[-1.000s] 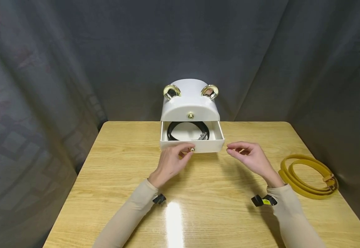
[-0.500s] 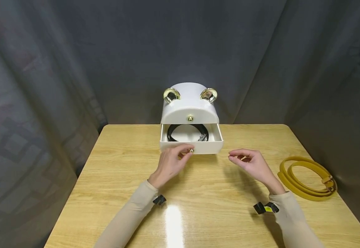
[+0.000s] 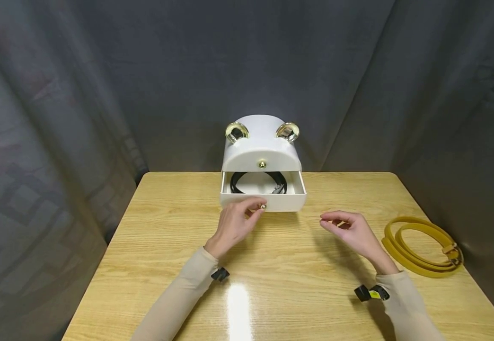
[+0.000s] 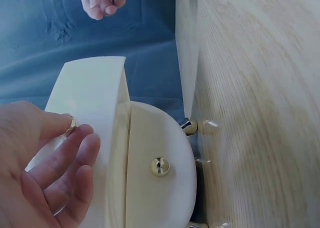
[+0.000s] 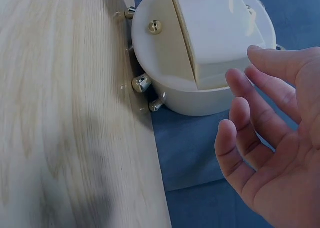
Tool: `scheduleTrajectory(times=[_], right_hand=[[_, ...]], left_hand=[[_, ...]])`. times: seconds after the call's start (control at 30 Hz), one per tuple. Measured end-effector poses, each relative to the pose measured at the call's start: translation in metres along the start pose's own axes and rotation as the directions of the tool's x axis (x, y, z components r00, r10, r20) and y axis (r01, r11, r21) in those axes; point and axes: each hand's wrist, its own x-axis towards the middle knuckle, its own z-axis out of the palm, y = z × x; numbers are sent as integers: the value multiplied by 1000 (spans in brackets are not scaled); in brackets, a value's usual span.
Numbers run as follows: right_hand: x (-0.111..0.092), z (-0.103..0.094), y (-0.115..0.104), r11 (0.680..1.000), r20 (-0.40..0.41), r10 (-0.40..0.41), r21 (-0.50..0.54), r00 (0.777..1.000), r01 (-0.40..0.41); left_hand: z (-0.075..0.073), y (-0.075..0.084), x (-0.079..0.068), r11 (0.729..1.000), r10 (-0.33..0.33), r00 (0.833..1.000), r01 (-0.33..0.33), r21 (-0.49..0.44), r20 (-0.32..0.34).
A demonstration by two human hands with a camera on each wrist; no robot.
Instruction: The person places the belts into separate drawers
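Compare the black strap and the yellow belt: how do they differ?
Place: the black strap lies inside the pulled-out drawer; the yellow belt lies on the tabletop. Coils: the black strap's loops sit close together; the yellow belt's spread apart. Both lie coiled.

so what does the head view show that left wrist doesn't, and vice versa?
Head only: the coiled black belt inside the drawer, plus both sleeves. The mustard belt is plain only there; a yellowish sliver at left wrist's top edge is too small to identify.

Left wrist only: the palm side of the left hand, with its lower fingers bent.

Both: the white box with that drawer open, left thumb and finger pinching its gold knob, and the right hand clear of the box.
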Motion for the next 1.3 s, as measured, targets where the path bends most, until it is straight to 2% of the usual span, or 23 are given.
scheduleTrajectory(times=[0.3, 0.5, 0.9, 1.3], right_hand=[[-10, -5, 5, 999, -16, 35, -32, 999, -35], [-17, -11, 13, 998, -40, 26, -54, 999, -28], [-27, -18, 28, 997, -37, 42, -60, 998, -45], [-42, -28, 42, 992, -81, 62, -101, 995, -71]], left_hand=[[2, -2, 3, 1000, -30, 999, 30, 7, 21], [2, -1, 5, 1000, -26, 1000, 26, 2, 16], [0, -3, 7, 1000, -27, 1000, 27, -1, -4], [3, -8, 10, 999, -52, 999, 52, 7, -1]])
